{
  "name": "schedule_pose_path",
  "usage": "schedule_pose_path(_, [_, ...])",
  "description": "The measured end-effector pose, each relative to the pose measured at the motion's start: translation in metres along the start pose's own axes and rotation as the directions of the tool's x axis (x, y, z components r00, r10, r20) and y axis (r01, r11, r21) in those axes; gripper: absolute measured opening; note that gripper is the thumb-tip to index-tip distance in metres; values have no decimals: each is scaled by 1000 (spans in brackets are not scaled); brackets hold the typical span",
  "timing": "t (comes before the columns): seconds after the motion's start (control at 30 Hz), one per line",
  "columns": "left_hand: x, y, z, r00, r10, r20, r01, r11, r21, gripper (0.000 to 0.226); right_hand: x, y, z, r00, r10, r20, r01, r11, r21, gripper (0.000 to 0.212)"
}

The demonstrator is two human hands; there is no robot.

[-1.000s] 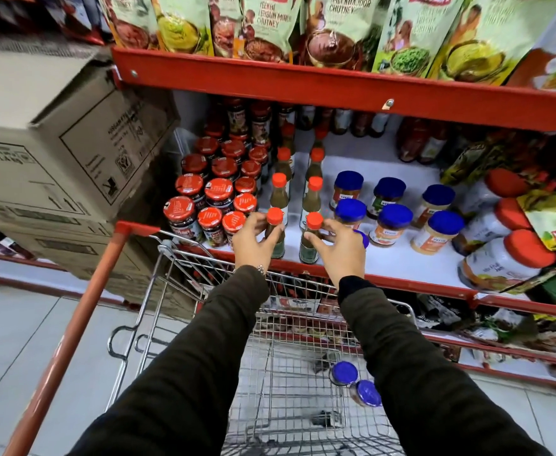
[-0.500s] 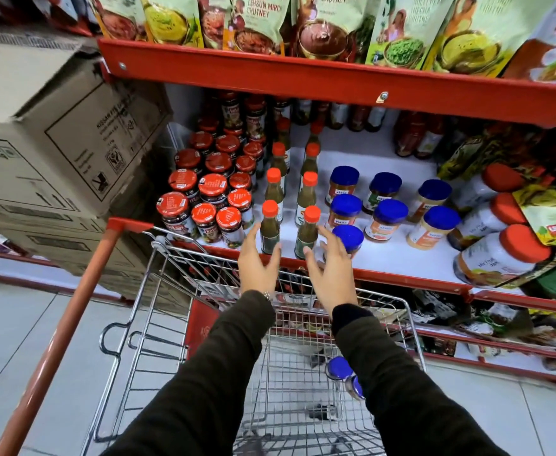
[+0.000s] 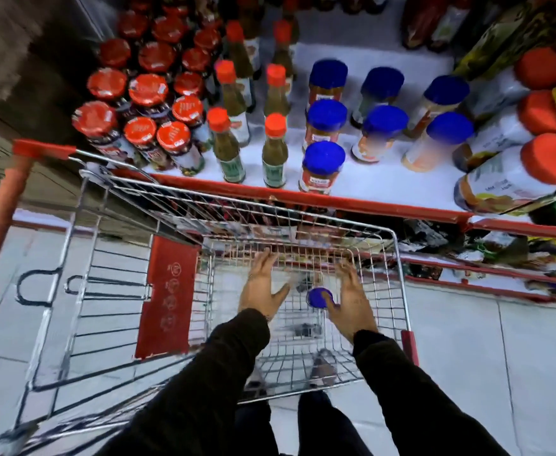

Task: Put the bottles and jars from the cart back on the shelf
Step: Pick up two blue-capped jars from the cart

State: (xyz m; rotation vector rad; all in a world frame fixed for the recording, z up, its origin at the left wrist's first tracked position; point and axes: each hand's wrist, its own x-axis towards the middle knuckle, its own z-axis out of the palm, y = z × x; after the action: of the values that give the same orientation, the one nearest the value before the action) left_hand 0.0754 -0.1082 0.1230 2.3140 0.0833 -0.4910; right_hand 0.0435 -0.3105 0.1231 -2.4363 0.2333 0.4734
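Observation:
Both my hands are down inside the wire cart [image 3: 398,264]. My left hand [image 3: 261,286] is open, fingers spread, holding nothing. My right hand [image 3: 352,299] is open beside a blue-lidded jar [image 3: 317,297] on the cart floor, its thumb touching the lid; a second jar seen earlier is hidden under this hand. On the white shelf [image 3: 368,182] two green sauce bottles with orange caps [image 3: 228,149] [image 3: 274,153] stand at the front edge, with blue-lidded jars [image 3: 322,166] to their right.
Red-lidded dark jars [image 3: 145,126] crowd the shelf's left part. Big red-capped white jars [image 3: 513,176] lie on their sides at the right. The cart's red handle [image 3: 3,205] and red child-seat flap [image 3: 168,297] are at left. Grey tiled floor surrounds the cart.
My hands let go of the two green bottles at the shelf's front edge, pulled back and dropped into the cart. The view tilted down; the right hand now reaches the blue-lidded jar.

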Motion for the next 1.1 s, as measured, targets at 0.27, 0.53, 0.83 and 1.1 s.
schedule_pose_path(0.27, [23, -38, 99, 929, -126, 348, 105, 991, 79, 80, 16, 103, 34, 911, 261, 320, -245, 965, -88, 81])
schedule_pose_path(0.53, [55, -41, 162, 957, -137, 255, 130, 991, 44, 70, 41, 133, 60, 950, 152, 272, -121, 984, -128, 65])
schedule_pose_path(0.83, [36, -37, 141, 978, -143, 155, 151, 988, -44, 57, 31, 121, 40, 976, 106, 191, -109, 994, 5, 54])
schedule_pose_path(1.1, [-9, 16, 79, 991, -127, 53, 137, 917, -375, 49, -8, 82, -19, 997, 42, 71, -54, 982, 182, 70])
